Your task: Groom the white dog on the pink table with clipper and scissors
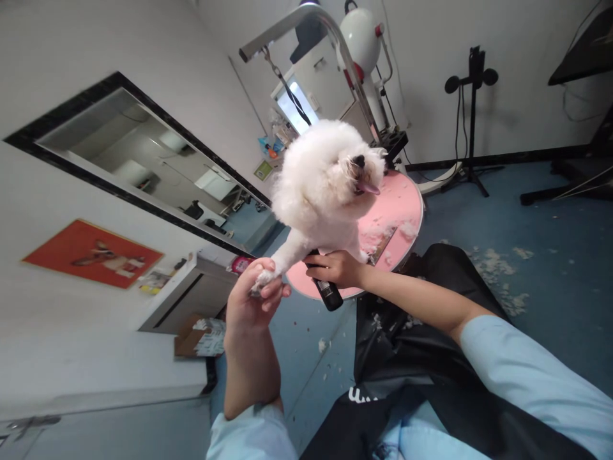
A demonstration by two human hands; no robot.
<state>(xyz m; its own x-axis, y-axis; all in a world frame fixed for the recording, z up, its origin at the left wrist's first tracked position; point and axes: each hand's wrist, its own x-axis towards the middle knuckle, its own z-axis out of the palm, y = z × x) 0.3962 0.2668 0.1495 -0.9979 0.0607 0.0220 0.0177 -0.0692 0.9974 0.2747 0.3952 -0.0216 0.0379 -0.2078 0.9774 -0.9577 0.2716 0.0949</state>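
A fluffy white dog stands on a round pink table, its mouth open and tongue out. One front paw is stretched out to the left, and my left hand is closed around it. My right hand is wrapped over a black clipper, held low beside the dog's chest and front leg. The clipper's upper end is hidden by my fingers and the dog. Beside the other front leg, a comb lies on the table among tufts of cut white hair.
A metal grooming arm with a hanging strap rises behind the dog. A white dryer and a black stand are behind the table. A black apron covers my lap. Cut hair lies on the blue floor.
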